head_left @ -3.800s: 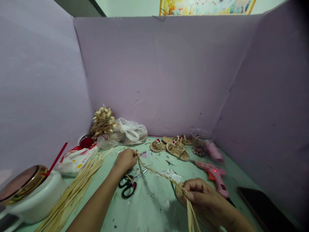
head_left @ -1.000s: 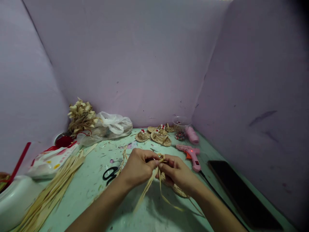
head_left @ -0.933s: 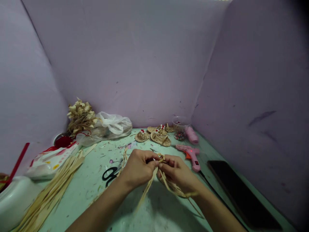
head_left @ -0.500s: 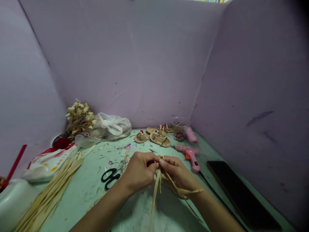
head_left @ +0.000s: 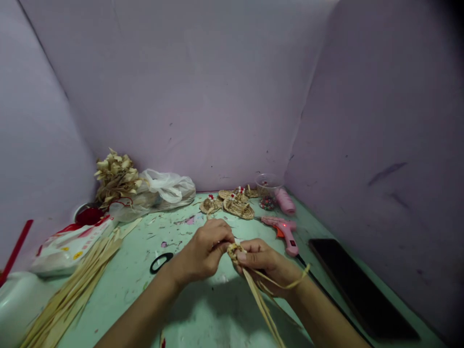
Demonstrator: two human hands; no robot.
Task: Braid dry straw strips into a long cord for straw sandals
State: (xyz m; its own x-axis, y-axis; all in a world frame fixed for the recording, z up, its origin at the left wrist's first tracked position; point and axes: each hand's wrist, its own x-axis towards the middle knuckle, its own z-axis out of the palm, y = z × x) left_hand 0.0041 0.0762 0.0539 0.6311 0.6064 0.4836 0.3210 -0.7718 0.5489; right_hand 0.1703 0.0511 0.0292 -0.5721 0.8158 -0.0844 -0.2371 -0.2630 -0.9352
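Observation:
My left hand (head_left: 203, 251) and my right hand (head_left: 264, 261) meet over the green table (head_left: 217, 319), both pinched on a straw braid (head_left: 233, 250). The braid's knotted end shows between my thumbs. Loose straw strands (head_left: 263, 304) hang from it toward me, and one curls over my right wrist. Whatever sits under my right palm is hidden.
Black scissors (head_left: 159, 262) lie left of my hands, a bundle of straw strips (head_left: 72, 290) further left. A pink glue gun (head_left: 284, 232) and a dark phone (head_left: 358, 285) are on the right. Small woven straw pieces (head_left: 237, 207), a bead cup (head_left: 267, 186) and a plastic bag (head_left: 166, 188) line the back wall.
My left hand came in from the far end of the braid to meet the right hand. Both hands now work the braid close together, and the loose strands swung toward me.

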